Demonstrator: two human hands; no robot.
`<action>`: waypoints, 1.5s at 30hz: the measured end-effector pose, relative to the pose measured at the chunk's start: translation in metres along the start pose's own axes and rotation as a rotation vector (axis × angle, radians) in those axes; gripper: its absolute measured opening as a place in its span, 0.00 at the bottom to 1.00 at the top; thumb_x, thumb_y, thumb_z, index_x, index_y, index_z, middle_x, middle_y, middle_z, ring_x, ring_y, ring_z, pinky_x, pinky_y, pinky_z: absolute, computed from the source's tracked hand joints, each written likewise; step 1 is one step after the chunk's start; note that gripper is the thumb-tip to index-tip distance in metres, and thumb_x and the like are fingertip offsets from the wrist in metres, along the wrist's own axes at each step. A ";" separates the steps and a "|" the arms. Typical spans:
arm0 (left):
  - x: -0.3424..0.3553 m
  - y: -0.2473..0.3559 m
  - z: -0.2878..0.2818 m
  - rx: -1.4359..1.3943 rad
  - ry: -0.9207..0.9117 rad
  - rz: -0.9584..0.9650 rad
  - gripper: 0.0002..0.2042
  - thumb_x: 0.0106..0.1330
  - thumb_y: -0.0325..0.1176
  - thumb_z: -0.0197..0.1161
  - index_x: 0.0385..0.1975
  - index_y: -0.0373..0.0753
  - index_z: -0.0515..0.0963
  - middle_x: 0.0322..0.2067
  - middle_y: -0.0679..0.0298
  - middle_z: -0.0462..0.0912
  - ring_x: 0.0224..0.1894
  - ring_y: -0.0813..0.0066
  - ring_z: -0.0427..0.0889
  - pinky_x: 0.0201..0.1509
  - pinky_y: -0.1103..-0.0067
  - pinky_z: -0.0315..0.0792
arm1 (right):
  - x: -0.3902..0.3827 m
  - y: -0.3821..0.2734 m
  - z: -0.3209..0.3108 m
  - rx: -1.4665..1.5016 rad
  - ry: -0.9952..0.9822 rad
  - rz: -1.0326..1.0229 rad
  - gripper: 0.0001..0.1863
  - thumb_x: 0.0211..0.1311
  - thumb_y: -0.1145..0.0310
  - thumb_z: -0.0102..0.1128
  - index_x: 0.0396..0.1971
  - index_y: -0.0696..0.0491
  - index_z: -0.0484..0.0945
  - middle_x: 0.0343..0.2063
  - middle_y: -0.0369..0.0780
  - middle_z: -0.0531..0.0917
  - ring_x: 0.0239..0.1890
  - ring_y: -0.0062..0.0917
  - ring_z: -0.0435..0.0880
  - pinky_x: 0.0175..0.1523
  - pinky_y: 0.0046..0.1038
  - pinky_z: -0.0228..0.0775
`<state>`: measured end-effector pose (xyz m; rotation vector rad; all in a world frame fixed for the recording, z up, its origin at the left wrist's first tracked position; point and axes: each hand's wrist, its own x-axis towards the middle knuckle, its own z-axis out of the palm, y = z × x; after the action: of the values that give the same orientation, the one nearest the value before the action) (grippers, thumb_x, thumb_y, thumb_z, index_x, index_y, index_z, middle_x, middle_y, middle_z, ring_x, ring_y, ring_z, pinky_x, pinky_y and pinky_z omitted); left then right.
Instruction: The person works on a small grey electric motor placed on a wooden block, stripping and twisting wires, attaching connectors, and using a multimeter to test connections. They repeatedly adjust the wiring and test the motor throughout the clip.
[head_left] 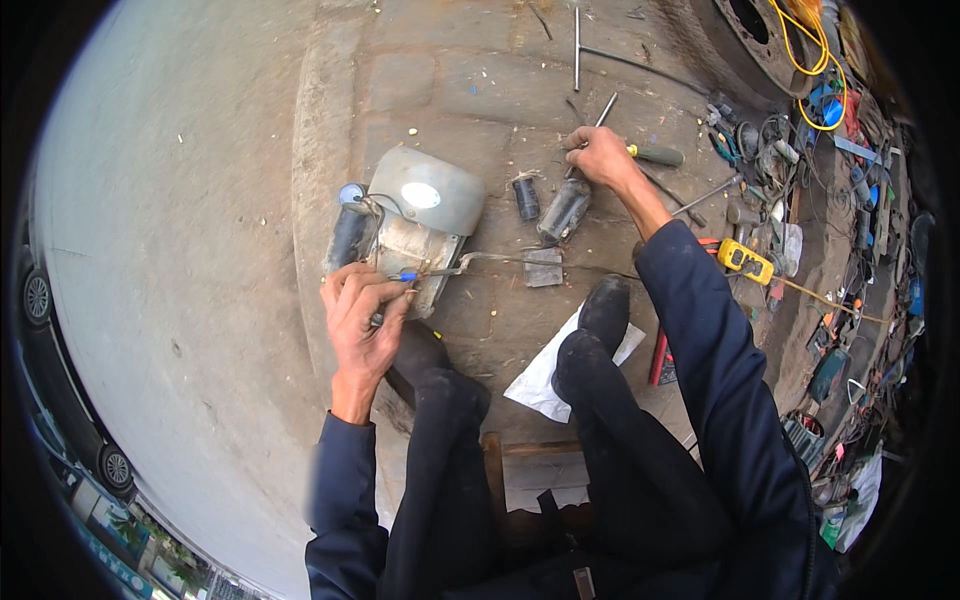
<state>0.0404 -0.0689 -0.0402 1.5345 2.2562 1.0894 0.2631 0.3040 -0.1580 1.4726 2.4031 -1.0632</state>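
Observation:
On the paving, a grey motor unit (420, 190) has a dull rounded housing, a black cylinder (350, 232) and loose wires. My left hand (360, 315) is closed at its lower end, fingertips on the wiring beside a blue connector (406, 277). Further right, my right hand (597, 155) has its fingers closed around a slim metal rod (604, 110). A screwdriver with a yellow-banded dark handle (660, 155) lies against that hand. Just below are a large capped cylinder (565, 212) and a smaller black one (527, 198). A flat grey piece (543, 267) lies by the wire.
A T-handle wrench (577, 50), a yellow tool (743, 262) and a red-handled tool (660, 355) lie around. Tools and scrap crowd the right edge beside a wheel rim (750, 40) and yellow cord (830, 90). White paper (535, 385) lies by my shoes. A car (70, 400) stands far left.

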 end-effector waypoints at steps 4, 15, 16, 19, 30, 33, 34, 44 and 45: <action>-0.001 -0.002 0.000 -0.004 -0.001 -0.011 0.11 0.54 0.21 0.80 0.36 0.39 0.88 0.38 0.63 0.86 0.53 0.57 0.82 0.61 0.64 0.72 | -0.014 -0.015 -0.011 -0.179 0.017 -0.049 0.13 0.63 0.64 0.70 0.42 0.57 0.90 0.43 0.58 0.91 0.51 0.56 0.90 0.58 0.50 0.81; 0.000 -0.002 -0.001 -0.050 0.010 -0.035 0.10 0.54 0.22 0.80 0.35 0.39 0.88 0.38 0.64 0.85 0.53 0.57 0.82 0.60 0.64 0.72 | -0.119 -0.093 -0.065 0.171 0.059 -0.158 0.14 0.64 0.66 0.77 0.34 0.62 0.86 0.26 0.46 0.87 0.28 0.31 0.83 0.38 0.36 0.76; 0.000 -0.003 -0.001 -0.048 0.010 -0.031 0.10 0.55 0.22 0.80 0.35 0.40 0.88 0.38 0.64 0.85 0.53 0.57 0.82 0.60 0.64 0.72 | -0.132 -0.102 -0.072 0.149 0.036 -0.178 0.13 0.63 0.67 0.78 0.34 0.62 0.85 0.25 0.46 0.86 0.27 0.31 0.82 0.38 0.36 0.75; 0.000 -0.005 -0.002 -0.052 -0.001 -0.039 0.10 0.55 0.24 0.81 0.36 0.40 0.89 0.38 0.64 0.86 0.53 0.58 0.82 0.61 0.65 0.72 | -0.173 -0.125 -0.096 0.061 -0.046 -0.194 0.12 0.61 0.71 0.78 0.32 0.62 0.83 0.23 0.46 0.83 0.25 0.35 0.79 0.36 0.38 0.73; 0.001 -0.005 -0.005 -0.092 -0.031 -0.092 0.09 0.55 0.28 0.82 0.36 0.42 0.91 0.38 0.66 0.86 0.54 0.59 0.81 0.63 0.64 0.69 | -0.195 -0.166 -0.017 -0.150 -0.366 -0.735 0.10 0.62 0.72 0.71 0.33 0.59 0.78 0.32 0.51 0.85 0.37 0.55 0.87 0.40 0.52 0.78; 0.002 -0.005 -0.004 -0.092 -0.032 -0.088 0.10 0.55 0.28 0.82 0.36 0.42 0.91 0.38 0.66 0.86 0.53 0.59 0.81 0.62 0.64 0.69 | -0.187 -0.175 0.021 -0.136 -0.347 -0.853 0.09 0.63 0.72 0.70 0.35 0.59 0.77 0.32 0.51 0.85 0.36 0.53 0.89 0.38 0.51 0.80; 0.002 -0.004 -0.004 -0.081 -0.033 -0.090 0.10 0.54 0.28 0.82 0.36 0.42 0.91 0.38 0.66 0.86 0.53 0.59 0.81 0.62 0.64 0.69 | -0.184 -0.178 0.030 -0.142 -0.338 -0.884 0.09 0.63 0.72 0.69 0.36 0.59 0.77 0.32 0.51 0.85 0.36 0.52 0.89 0.38 0.51 0.80; 0.001 -0.005 0.001 -0.061 0.014 -0.058 0.11 0.50 0.26 0.80 0.35 0.43 0.90 0.37 0.67 0.85 0.53 0.60 0.81 0.60 0.65 0.69 | -0.167 -0.191 0.052 0.076 -0.137 -1.084 0.10 0.62 0.72 0.73 0.39 0.53 0.80 0.28 0.43 0.81 0.29 0.44 0.87 0.32 0.44 0.80; 0.001 -0.005 0.001 -0.059 0.018 -0.054 0.11 0.50 0.26 0.79 0.35 0.43 0.90 0.37 0.68 0.85 0.53 0.60 0.81 0.60 0.65 0.69 | -0.164 -0.193 0.052 0.063 -0.084 -1.110 0.09 0.62 0.72 0.74 0.35 0.52 0.80 0.29 0.42 0.79 0.30 0.41 0.85 0.33 0.40 0.78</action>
<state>0.0372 -0.0685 -0.0443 1.4382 2.2430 1.1481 0.1770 0.0984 -0.0272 -0.0591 3.1175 -1.2764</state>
